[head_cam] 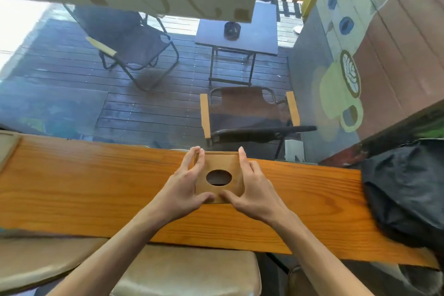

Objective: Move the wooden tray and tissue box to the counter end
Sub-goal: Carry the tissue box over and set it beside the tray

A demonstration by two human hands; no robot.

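Note:
A square wooden tissue box (222, 163) with an oval hole in its top sits on the orange wooden counter (96, 187), near the counter's far edge. My left hand (185, 190) grips its left side, with the thumb at the near edge and the fingers at the far corner. On the other side my right hand (252, 187) holds it the same way. At the far left edge of the view lies a corner of the wooden tray (8, 149); most of it is out of frame.
A black bag (406, 190) lies on the counter's right end. Padded stools (187, 269) stand below the near edge. Beyond a glass pane are a deck, folding chairs (249, 113) and a small table (237, 36).

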